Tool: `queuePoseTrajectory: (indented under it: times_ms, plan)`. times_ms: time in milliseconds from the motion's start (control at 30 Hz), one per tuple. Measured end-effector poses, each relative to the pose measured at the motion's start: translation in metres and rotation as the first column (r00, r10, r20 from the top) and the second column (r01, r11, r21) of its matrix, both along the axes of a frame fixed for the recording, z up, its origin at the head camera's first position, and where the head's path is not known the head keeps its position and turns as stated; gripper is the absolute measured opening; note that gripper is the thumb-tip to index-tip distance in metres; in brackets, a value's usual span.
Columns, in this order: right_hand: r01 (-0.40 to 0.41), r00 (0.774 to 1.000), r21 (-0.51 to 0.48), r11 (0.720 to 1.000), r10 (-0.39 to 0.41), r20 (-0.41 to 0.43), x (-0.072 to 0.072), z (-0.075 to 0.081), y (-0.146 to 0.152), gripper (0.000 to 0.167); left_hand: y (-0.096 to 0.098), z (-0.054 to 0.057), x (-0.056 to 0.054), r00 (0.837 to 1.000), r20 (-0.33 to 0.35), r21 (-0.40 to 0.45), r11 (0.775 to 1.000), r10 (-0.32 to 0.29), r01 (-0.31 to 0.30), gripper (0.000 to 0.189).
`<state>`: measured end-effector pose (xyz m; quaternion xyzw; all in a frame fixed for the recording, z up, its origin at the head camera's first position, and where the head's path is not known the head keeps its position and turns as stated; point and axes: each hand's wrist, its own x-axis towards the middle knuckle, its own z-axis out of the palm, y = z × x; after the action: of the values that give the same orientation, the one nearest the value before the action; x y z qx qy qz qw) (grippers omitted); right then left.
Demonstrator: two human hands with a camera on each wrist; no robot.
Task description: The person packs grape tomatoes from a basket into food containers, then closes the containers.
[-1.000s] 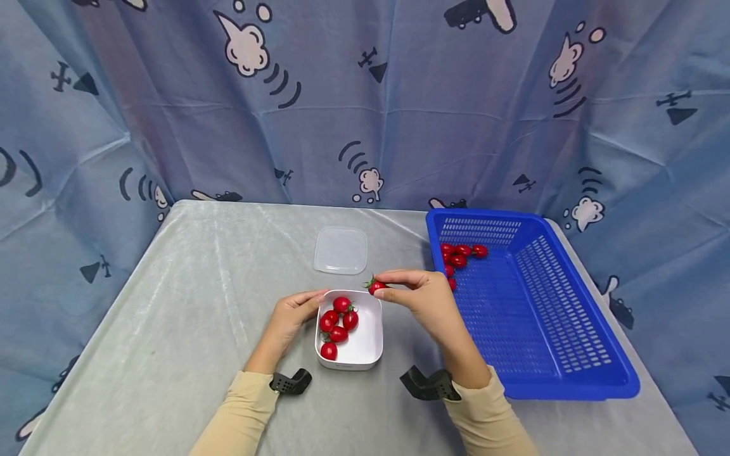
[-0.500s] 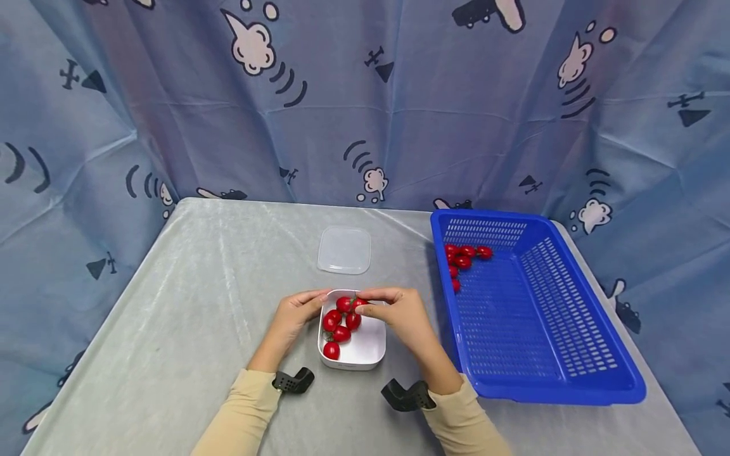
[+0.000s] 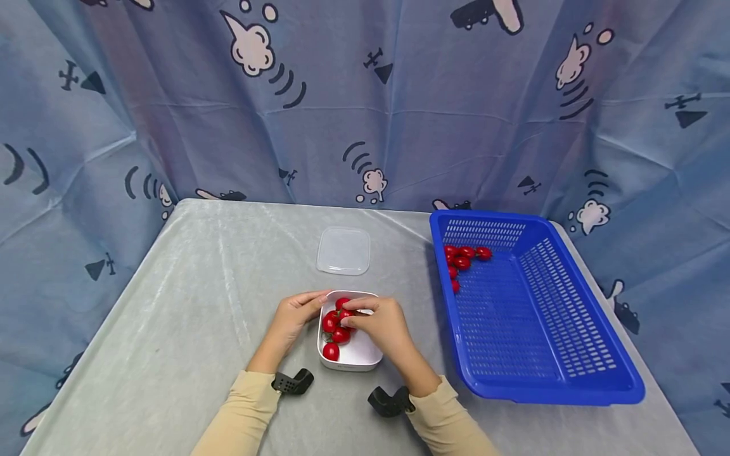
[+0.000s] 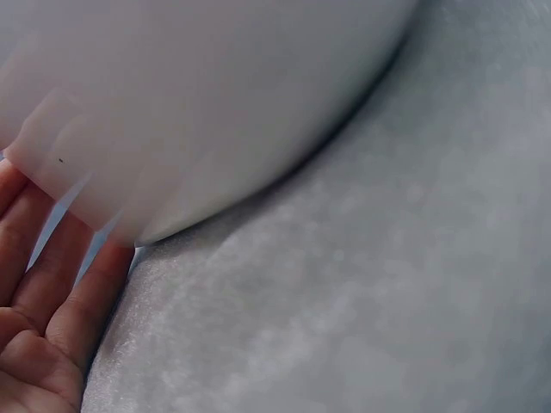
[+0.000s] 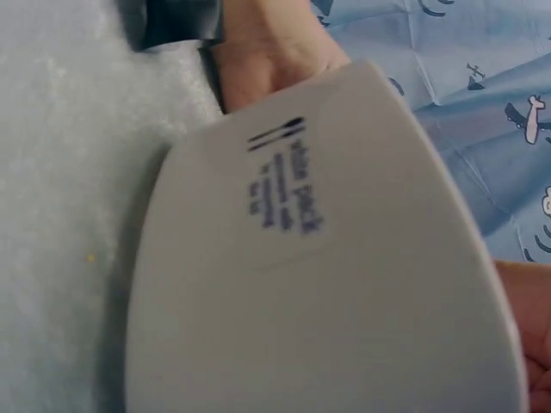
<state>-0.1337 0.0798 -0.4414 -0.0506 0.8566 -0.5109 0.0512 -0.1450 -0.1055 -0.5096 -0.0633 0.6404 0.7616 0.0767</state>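
Note:
In the head view, a white square container [image 3: 365, 348] holds several red cherry tomatoes [image 3: 331, 351], gathered along its left side. My left hand [image 3: 293, 316] lies against the container's far left corner, thumb at the rim. Its fingers [image 4: 82, 301] touch the outer wall, fairly straight, in the left wrist view. Over the inside of the container, my right hand [image 3: 382, 323] pinches a cherry tomato [image 3: 345, 314] between thumb and forefinger, low among the others. Printed lettering marks the container's near wall [image 5: 327, 284] in the right wrist view, where that wall hides the pinched tomato.
A clear plastic lid [image 3: 343, 251] lies flat on the table beyond the container. To the right stands a blue perforated basket [image 3: 547, 392], with several cherry tomatoes [image 3: 463, 262] in its far left corner. A patterned blue curtain [image 3: 319, 145] hangs behind the table.
My right hand has moved left and down, carrying the cherry tomato from beside the container's far right rim into the container. My left hand has stayed at the rim.

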Motion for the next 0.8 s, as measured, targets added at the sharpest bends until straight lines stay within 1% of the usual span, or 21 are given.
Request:
queuePoseTrajectory:
  times_ms: [100,200,333,433,533,600,633,733,767,800]
  plan:
    - [-0.011,0.999,0.038,0.999,0.013,-0.036,0.001,0.000,0.000,0.020,0.000,0.000,-0.001,1.000,-0.007,-0.004,1.000,-0.007,0.007,0.036]
    - [-0.036,0.996,0.072,0.997,0.042,-0.076,0.002,-0.002,0.000,0.021,0.000,0.001,-0.001,1.000,-0.007,-0.013,1.000,-0.006,0.006,0.036]
    - [-0.063,0.993,0.094,0.994,0.072,-0.096,0.002,-0.003,0.000,0.023,0.000,0.001,0.000,1.000,-0.001,-0.015,1.000,-0.001,0.001,0.036]
    - [-0.070,0.993,0.089,0.994,0.078,-0.088,0.002,-0.003,0.001,0.024,0.001,-0.001,-0.001,1.000,-0.003,-0.013,1.000,-0.002,0.002,0.037]
    - [-0.059,0.996,0.049,0.997,0.062,-0.064,0.003,0.002,0.003,0.023,0.001,-0.002,-0.001,1.000,-0.005,-0.024,1.000,0.000,0.000,0.037]
    - [-0.048,0.997,-0.010,0.999,0.047,-0.063,0.005,0.013,0.008,0.023,0.001,-0.003,0.000,1.000,-0.002,-0.030,1.000,0.005,-0.005,0.036]
    - [-0.039,0.997,-0.038,0.999,0.036,-0.074,0.007,0.021,0.012,0.023,0.001,-0.003,0.001,1.000,-0.001,-0.031,0.999,0.008,-0.008,0.036]
    - [0.006,0.994,-0.120,0.993,-0.020,-0.111,0.011,0.056,0.032,0.025,0.001,-0.004,0.002,1.000,0.005,-0.022,1.000,0.014,-0.014,0.036]
    - [0.021,0.991,-0.140,0.990,-0.039,-0.128,0.010,0.068,0.042,0.026,0.001,-0.004,0.002,1.000,0.005,-0.015,1.000,0.014,-0.013,0.036]
    - [0.046,0.988,-0.139,0.989,-0.066,-0.143,0.008,0.080,0.053,0.027,0.001,-0.003,0.002,1.000,0.001,-0.013,1.000,0.012,-0.012,0.037]
